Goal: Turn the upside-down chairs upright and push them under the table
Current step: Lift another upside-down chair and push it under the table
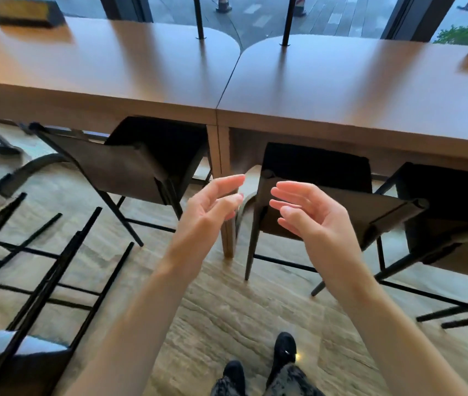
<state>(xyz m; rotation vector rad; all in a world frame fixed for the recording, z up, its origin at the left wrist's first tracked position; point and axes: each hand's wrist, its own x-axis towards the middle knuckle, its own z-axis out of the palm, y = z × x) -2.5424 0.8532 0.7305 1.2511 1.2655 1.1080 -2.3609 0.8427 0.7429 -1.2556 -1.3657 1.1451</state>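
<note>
Two brown tables (341, 90) stand side by side. Three dark chairs stand upright with seats tucked under them: a left chair (130, 167), a middle chair (370, 207) and a right chair (455, 224). An upside-down chair (41, 267) lies at the lower left, its black legs pointing up. My left hand (213, 207) and my right hand (304, 210) hover in front of the middle chair, palms facing each other, fingers relaxed, holding nothing.
Another curved chair leg (27, 167) shows at the far left. Dark boxes (24, 12) sit on the table's far corners. Two black poles (287, 21) rise from the tabletops. My black shoes (284, 350) stand on the wooden floor.
</note>
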